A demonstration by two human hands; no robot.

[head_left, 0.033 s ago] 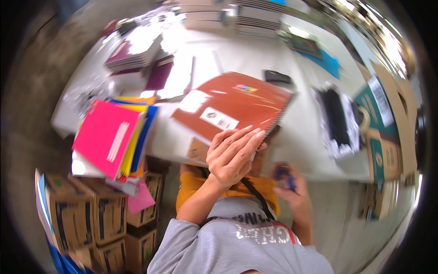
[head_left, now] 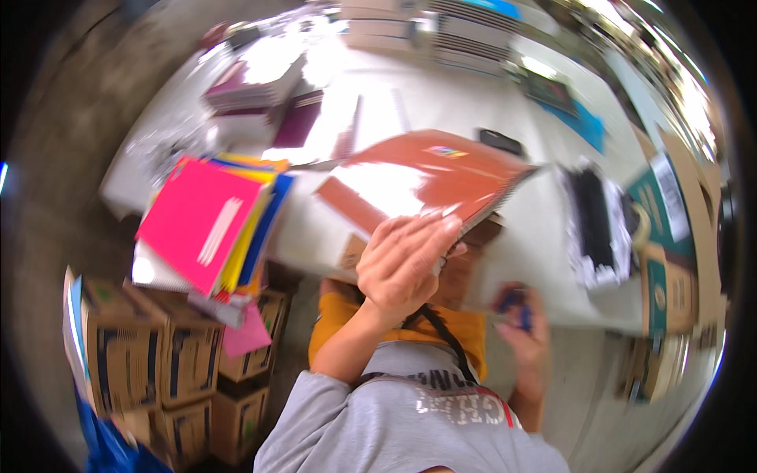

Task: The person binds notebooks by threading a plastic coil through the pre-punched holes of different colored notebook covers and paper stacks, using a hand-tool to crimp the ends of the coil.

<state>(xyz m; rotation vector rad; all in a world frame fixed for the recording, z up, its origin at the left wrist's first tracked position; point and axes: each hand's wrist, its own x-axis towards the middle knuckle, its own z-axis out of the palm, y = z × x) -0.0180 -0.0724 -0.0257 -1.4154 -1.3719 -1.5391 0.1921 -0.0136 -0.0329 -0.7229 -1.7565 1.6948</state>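
My left hand (head_left: 406, 264) is closed on the near edge of an orange-brown spiral notebook (head_left: 426, 169), thumb and fingers pinching it by the spiral binding. The cover bows upward over the white table and throws back glare. Beneath it, a brown surface (head_left: 461, 276) partly shows; I cannot tell what it is. To the right, by the table's near edge, my right hand (head_left: 527, 319) is closed around a small dark blue object (head_left: 516, 306), too blurred to name.
At left lies a pile of coloured notebooks (head_left: 205, 221), above stacked cartons (head_left: 122, 359). Purple notebooks (head_left: 256, 91) and another stack (head_left: 473, 39) stand farther back. A black phone-like item (head_left: 501, 143), black-and-white bundle (head_left: 595, 225), tape roll (head_left: 640, 225) and open carton (head_left: 686, 213) occupy the right.
The view has shifted slightly. The notebook's cover now bows and tilts more, and its white label no longer shows. My right hand has moved a little to the right with the blue object.
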